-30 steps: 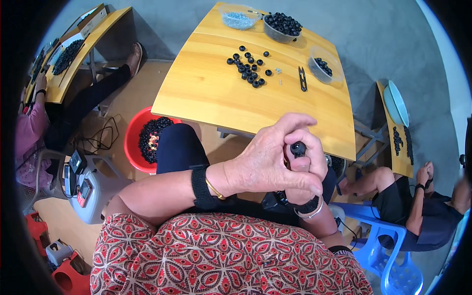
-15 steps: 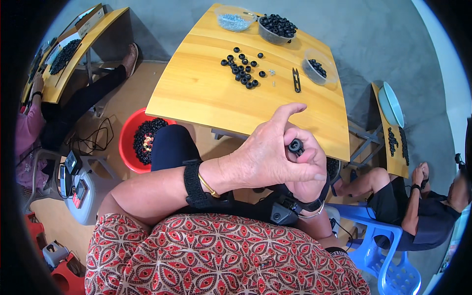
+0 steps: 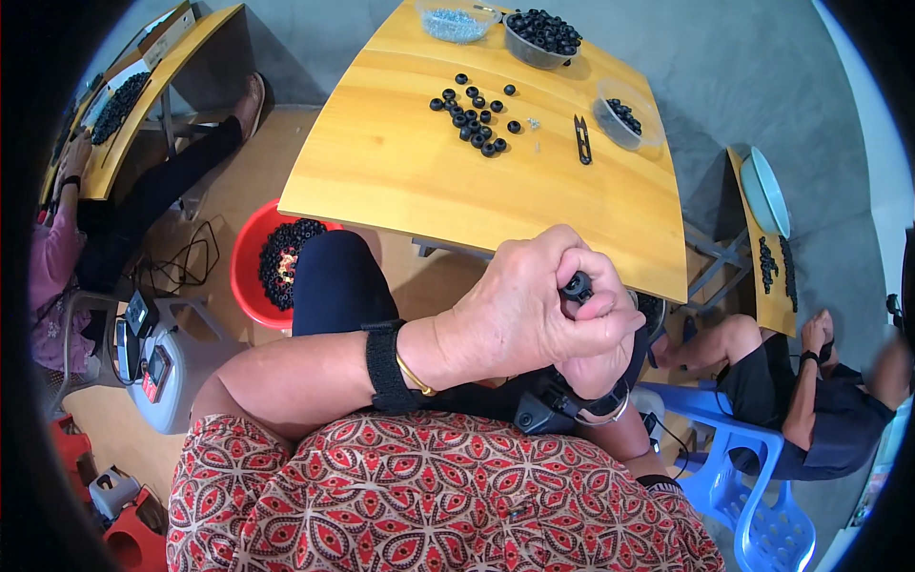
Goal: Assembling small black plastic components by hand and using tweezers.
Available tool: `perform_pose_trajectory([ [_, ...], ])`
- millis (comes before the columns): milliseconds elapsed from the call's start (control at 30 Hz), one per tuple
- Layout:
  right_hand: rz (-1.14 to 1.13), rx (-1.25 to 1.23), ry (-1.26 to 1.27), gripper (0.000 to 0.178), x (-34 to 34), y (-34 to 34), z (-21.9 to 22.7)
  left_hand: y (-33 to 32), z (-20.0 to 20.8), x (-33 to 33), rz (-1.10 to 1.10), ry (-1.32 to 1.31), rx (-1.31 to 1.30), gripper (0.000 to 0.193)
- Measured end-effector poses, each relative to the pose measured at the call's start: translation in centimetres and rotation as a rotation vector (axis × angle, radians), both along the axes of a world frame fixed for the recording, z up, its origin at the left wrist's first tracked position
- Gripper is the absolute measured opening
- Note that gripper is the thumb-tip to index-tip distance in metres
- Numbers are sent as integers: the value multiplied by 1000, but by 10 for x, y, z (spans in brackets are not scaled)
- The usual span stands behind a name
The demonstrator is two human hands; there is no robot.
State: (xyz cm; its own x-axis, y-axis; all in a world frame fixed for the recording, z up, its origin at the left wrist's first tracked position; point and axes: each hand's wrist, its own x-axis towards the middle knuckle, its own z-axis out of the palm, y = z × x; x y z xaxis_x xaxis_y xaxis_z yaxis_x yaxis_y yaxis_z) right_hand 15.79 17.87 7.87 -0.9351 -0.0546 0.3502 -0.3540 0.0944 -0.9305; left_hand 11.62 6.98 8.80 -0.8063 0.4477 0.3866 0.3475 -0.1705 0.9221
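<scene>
"Where's the black piece (image 3: 577, 286)?"

"Up between both hands, by the surface's (image 3: 381, 181) near edge, right of its middle. The right hand (image 3: 596, 367) has it in curled fingers."

"And the left hand (image 3: 510, 310)?"

"Pressed against the right, thumb bent across. I can't tell how far its hidden fingers close, or whether they grip the piece."

"What could go wrong?"

"It looks smooth and rounded, so a lopsided squeeze might shoot it out, perhaps down to the floor (image 3: 419, 281)."

"Anything else?"

"A bump to the surface could set the loose black beads (image 3: 477, 140) rolling, left of the snips (image 3: 583, 140)."
</scene>
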Motion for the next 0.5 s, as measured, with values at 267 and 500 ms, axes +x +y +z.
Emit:
perform_pose_trajectory([
  [267,-7,-85,-105,27,-2,-3,-5,-1,-13,-6,73,81,91,28],
  [500,-35,-126,-150,28,-9,-3,-13,-1,-22,-17,56,63,79,17],
])
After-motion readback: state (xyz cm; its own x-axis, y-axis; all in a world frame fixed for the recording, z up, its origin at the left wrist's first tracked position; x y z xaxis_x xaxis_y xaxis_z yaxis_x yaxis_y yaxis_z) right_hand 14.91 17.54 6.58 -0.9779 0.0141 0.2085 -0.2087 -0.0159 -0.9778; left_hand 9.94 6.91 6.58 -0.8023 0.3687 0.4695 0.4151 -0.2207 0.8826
